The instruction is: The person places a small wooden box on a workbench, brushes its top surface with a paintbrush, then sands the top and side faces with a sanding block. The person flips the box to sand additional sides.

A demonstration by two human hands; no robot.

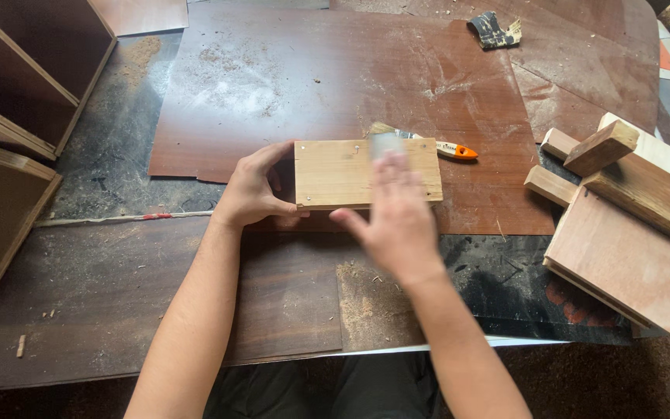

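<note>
Pale wood block (pixel 350 172) lies flat on the brown laminate sheet (pixel 312 85), centre of the bench; my left hand (pixel 253 190) pinches its left end, thumb under the front edge, fingers curled on top. Right hand (pixel 395 209) is blurred over the block's right half w/ fingers spread, something grey at the tips, can't tell what. I'd keep the left grip firm so the block doesn't skate, and stay clear of the orange-handled tool (pixel 447 149) just behind; scrap offcuts (pixel 622 225) lie well off to the right.

Both forearms are bare, with no sleeves, watch, rings or gloves showing. The left hand (pixel 253 190) looks sharp, the right hand (pixel 397 213) motion-blurred. Below the hands, dark trousers (pixel 327 388) show.
</note>
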